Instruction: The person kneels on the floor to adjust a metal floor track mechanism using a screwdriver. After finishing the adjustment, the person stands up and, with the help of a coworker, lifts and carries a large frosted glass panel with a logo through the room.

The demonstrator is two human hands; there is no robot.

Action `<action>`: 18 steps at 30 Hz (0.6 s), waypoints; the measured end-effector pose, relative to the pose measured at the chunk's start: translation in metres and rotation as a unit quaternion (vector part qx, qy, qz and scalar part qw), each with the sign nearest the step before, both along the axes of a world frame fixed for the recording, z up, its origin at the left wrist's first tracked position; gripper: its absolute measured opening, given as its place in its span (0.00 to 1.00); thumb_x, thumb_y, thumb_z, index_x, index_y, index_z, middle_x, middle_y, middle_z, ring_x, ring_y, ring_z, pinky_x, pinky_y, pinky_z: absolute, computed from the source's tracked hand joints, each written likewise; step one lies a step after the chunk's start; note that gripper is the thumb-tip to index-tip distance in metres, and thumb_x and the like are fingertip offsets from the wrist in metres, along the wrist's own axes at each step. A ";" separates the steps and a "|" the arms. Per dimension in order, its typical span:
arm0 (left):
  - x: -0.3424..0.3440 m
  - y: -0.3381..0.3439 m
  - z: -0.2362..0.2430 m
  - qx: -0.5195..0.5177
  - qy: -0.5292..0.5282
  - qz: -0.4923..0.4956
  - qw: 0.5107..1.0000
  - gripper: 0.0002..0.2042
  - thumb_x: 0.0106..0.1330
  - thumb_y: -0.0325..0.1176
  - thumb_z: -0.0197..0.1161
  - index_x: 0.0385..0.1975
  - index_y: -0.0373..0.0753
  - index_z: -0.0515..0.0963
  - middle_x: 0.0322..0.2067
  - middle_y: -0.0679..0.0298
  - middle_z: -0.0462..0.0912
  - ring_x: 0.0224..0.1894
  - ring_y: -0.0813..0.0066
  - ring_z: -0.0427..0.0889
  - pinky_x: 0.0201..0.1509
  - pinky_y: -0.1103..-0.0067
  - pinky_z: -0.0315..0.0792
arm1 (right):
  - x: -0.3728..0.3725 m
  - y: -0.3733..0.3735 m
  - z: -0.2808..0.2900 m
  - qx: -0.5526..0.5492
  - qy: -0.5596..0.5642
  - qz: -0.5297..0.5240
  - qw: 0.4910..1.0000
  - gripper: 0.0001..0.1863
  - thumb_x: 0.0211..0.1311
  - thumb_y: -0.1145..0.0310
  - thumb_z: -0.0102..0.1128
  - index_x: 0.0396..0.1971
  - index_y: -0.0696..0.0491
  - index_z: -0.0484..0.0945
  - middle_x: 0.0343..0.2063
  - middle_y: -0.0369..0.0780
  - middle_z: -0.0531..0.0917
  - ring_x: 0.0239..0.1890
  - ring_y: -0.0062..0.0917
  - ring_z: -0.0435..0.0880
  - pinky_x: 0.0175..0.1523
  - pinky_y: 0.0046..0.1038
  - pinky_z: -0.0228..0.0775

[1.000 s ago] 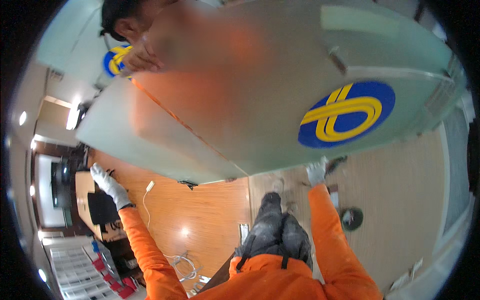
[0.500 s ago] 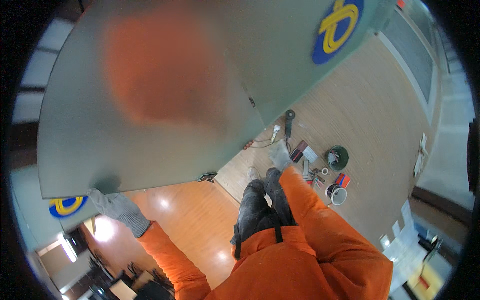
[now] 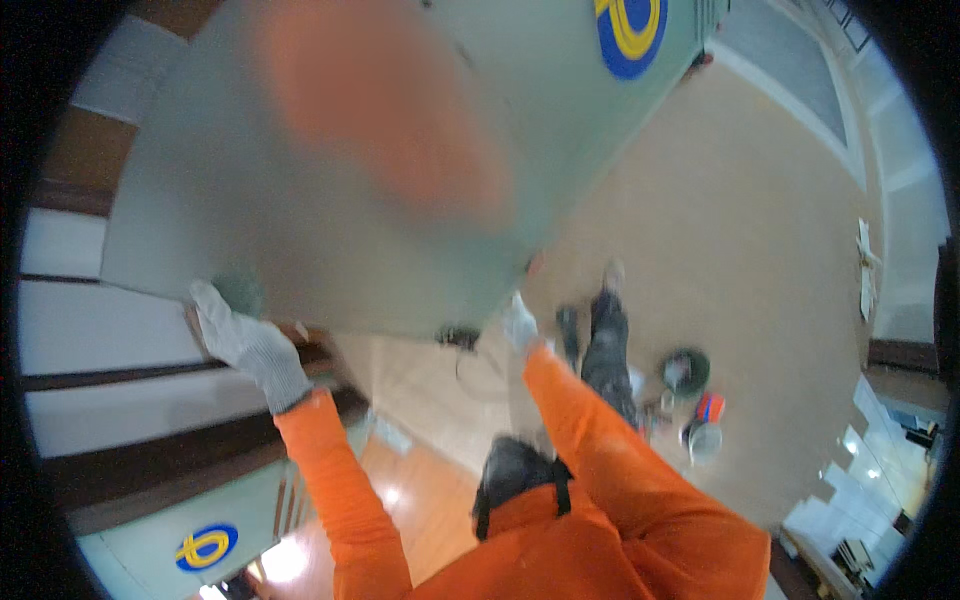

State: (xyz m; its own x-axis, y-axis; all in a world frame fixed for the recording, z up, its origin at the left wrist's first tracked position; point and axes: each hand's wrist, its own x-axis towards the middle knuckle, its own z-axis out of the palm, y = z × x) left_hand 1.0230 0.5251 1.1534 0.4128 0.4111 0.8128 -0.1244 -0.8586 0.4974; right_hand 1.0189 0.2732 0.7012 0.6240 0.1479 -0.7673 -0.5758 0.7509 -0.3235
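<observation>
A large frosted glass panel [image 3: 330, 270] tilts across the upper left of the head view, a blurred orange patch showing on it. My gloved left hand [image 3: 245, 340] is closed around its lower edge, the fingers showing dimly through the glass. By the panel's lower right corner is my gloved right hand [image 3: 518, 325]; motion blurs its fingers, so I cannot tell whether it touches the edge. A dark metal fitting [image 3: 458, 337] sits on the bottom edge between my hands.
On the pale floor [image 3: 740, 250] to the right stand a dark green bucket [image 3: 686, 371], a white bucket [image 3: 703, 440] and a red-and-blue box [image 3: 711, 407]. A dark tool [image 3: 568, 335] lies beside my leg. Another glass panel [image 3: 660, 110] with a blue-and-yellow emblem stands at upper right.
My right hand has come up and left from beside the floor tools to the panel's corner. The left hand and the panel's lower edge sit higher in view. One leg has stepped forward right.
</observation>
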 end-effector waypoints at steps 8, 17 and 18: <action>0.220 -0.130 -0.014 -0.157 -0.052 -0.028 0.986 0.28 0.78 0.44 0.49 0.67 0.25 0.66 0.69 0.48 0.67 0.70 0.57 0.66 0.75 0.67 0.57 | 0.239 -0.103 -0.015 0.124 0.021 -0.065 0.990 0.37 0.75 0.37 0.39 0.72 0.47 0.62 0.72 0.37 0.67 0.73 0.33 0.62 0.76 0.32 0.50; 0.304 -0.205 -0.021 -0.237 0.052 -0.077 0.967 0.27 0.78 0.45 0.49 0.67 0.28 0.67 0.68 0.48 0.68 0.70 0.60 0.66 0.75 0.68 0.57 | 0.293 -0.197 0.010 0.138 -0.021 -0.098 0.985 0.37 0.74 0.35 0.41 0.71 0.46 0.64 0.68 0.34 0.71 0.69 0.33 0.67 0.74 0.34 0.54; 0.316 -0.194 -0.023 -0.219 0.091 -0.060 0.970 0.26 0.78 0.45 0.49 0.65 0.29 0.70 0.65 0.49 0.71 0.67 0.60 0.69 0.72 0.68 0.61 | 0.296 -0.196 0.005 0.107 0.004 -0.096 0.990 0.37 0.74 0.35 0.42 0.71 0.45 0.64 0.66 0.34 0.72 0.67 0.33 0.69 0.73 0.34 0.57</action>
State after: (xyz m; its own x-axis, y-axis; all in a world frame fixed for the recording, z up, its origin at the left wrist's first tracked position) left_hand 1.3388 0.3309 1.1303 0.5997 0.6406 0.4795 -0.0856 -0.5445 0.8344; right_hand 1.3145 0.0773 0.7064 0.6499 0.1867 -0.7367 -0.4172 0.8979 -0.1405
